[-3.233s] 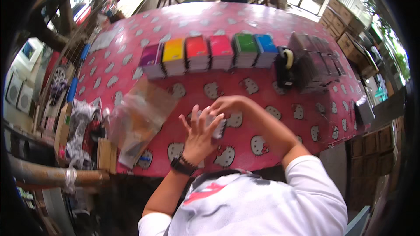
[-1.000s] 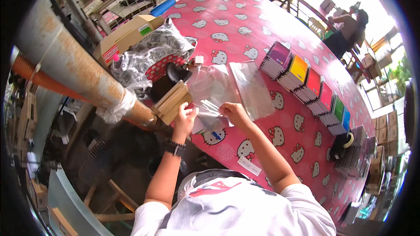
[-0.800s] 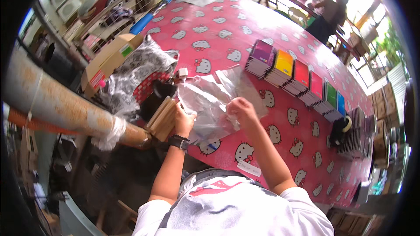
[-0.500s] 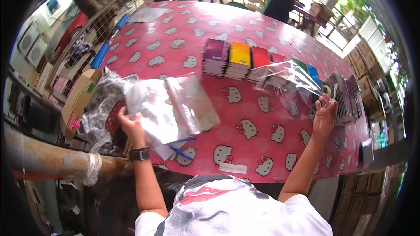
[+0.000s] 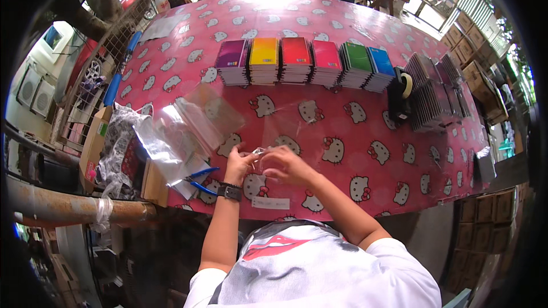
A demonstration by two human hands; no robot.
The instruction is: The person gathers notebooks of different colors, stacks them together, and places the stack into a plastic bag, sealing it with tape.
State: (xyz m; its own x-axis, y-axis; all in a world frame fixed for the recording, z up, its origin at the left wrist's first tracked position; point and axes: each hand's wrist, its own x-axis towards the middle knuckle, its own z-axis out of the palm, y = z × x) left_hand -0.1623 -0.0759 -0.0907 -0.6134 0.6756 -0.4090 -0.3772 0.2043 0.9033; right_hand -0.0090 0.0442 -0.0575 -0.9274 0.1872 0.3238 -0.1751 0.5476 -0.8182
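Both hands meet over the near middle of the table. A clear plastic bag (image 5: pixel 283 122) lies spread away from them, hard to see against the pink cover. My left hand (image 5: pixel 240 162) pinches the bag's near edge. My right hand (image 5: pixel 287 164), its fingers curled, grips the same edge just beside it. To the left lies a pile of clear plastic bags (image 5: pixel 208 118), with a blue-handled tool (image 5: pixel 202 187), perhaps scissors, partly under the plastic. A white paper strip (image 5: pixel 271 203) with print rests near the table's front edge.
Stacks of spiral notebooks in purple (image 5: pixel 232 57), yellow (image 5: pixel 264 54), red (image 5: pixel 295 54), pink (image 5: pixel 326 57), green (image 5: pixel 357 58) and blue (image 5: pixel 380 63) form a row. Rightward stand a black tape dispenser (image 5: pixel 398 102) and more notebook stacks (image 5: pixel 431 102). Crumpled plastic (image 5: pixel 117 142) and a cardboard box (image 5: pixel 94 148) sit left.
My right hand has brought the clear bag from the right side to the middle, where my left hand, come from the bag pile, now grips it too. The view has shifted.
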